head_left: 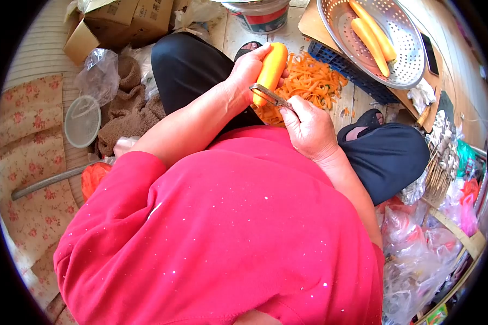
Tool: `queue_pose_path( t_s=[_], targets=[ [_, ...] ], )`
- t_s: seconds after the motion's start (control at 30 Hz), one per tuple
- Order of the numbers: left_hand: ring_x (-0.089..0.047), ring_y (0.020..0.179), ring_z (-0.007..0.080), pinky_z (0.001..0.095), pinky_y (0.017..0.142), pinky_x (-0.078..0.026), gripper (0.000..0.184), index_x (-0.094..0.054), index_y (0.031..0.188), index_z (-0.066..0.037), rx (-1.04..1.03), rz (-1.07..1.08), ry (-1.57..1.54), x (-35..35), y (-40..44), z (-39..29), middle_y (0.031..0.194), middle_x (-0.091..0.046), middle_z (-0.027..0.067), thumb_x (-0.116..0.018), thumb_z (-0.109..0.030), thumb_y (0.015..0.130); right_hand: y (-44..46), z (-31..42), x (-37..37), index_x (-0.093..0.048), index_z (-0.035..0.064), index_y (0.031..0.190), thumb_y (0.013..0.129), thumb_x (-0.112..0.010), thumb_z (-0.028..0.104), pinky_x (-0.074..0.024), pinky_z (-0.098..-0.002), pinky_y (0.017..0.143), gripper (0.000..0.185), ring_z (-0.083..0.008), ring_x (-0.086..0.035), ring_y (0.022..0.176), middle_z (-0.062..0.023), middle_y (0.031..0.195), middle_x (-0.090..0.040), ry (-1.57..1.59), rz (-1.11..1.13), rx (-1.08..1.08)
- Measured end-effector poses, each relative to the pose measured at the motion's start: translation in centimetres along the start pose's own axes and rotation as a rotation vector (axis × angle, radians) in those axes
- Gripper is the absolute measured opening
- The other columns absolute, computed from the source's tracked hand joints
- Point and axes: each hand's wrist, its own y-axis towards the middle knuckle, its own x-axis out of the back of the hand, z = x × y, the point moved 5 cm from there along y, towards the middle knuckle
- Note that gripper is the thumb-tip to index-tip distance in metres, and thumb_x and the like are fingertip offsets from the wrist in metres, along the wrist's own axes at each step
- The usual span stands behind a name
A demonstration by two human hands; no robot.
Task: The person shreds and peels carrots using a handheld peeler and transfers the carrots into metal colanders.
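My left hand [245,75] is closed around an orange carrot [273,66], which is held up at a slant between my knees. In my right hand [312,128] is a metal peeler [274,98], its head lying across the lower end of the carrot. The carrot's surface looks smooth and bright. Below and behind my hands, a heap of orange carrot peelings [312,81] spreads over the floor. At the upper right, a perforated metal colander [406,40] holds peeled carrots [370,46].
The colander stands on a board [312,24] above a blue crate [331,65], with a dark phone [430,54] beside it. A bucket [257,19] stands ahead. Cardboard boxes [127,24] and a brown cloth [130,119] lie left; plastic bags [417,249] crowd the right.
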Motion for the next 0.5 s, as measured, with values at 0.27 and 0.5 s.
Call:
queue_pose_path(
  t_s=[0.27,0.5],
  targets=[
    [-0.065,0.068,0.0255,0.0311,0.050,-0.054,0.050,-0.051,0.124,0.000,0.128,0.319,0.259,-1.6,-5.0,2.0,0.101,-0.064,0.0184,-0.045,-0.042,0.096,0.8,-11.5,2.3,-0.059,0.0004,0.086,0.094,-0.048,0.031,-0.0464,-0.0453,0.070,0.033,-0.0400,-0.061,0.077,-0.0232,0.079,-0.063,0.031,-0.063,-0.702],
    [-0.063,0.069,0.0266,0.0354,0.052,-0.053,0.046,-0.051,0.118,-0.001,0.017,0.180,0.039,0.1,-0.5,0.1,0.096,-0.064,0.0159,-0.038,-0.041,0.099,0.4,-3.0,1.2,-0.060,0.0022,0.091,0.094,-0.053,0.025,-0.0457,-0.0385,0.060,0.024,-0.0293,-0.061,0.066,-0.0170,0.073,-0.060,0.004,-0.103,-0.172]
  ],
)
